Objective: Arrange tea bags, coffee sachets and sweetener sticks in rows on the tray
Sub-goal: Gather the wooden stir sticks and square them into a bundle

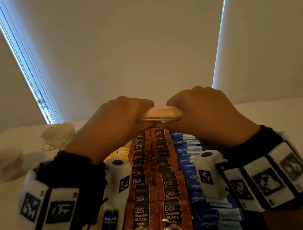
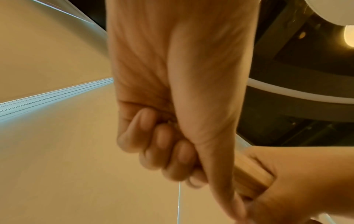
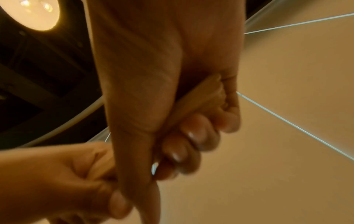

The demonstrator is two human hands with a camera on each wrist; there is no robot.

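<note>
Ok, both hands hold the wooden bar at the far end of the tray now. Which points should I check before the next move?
1. Left hand grip: ok, fingers curl round the wooden bar.
2. Right hand grip: ok, fingers curl round the same bar.
3. Coffee sachets: ok, two overlapping rows down the middle.
4. Sweetener sticks: ok, in a row right of the coffee.
5. Tea bags: cannot tell, the left wrist hides most of that row.
6. Cup: ok, it stands off to the left, apart from the hands.
</note>
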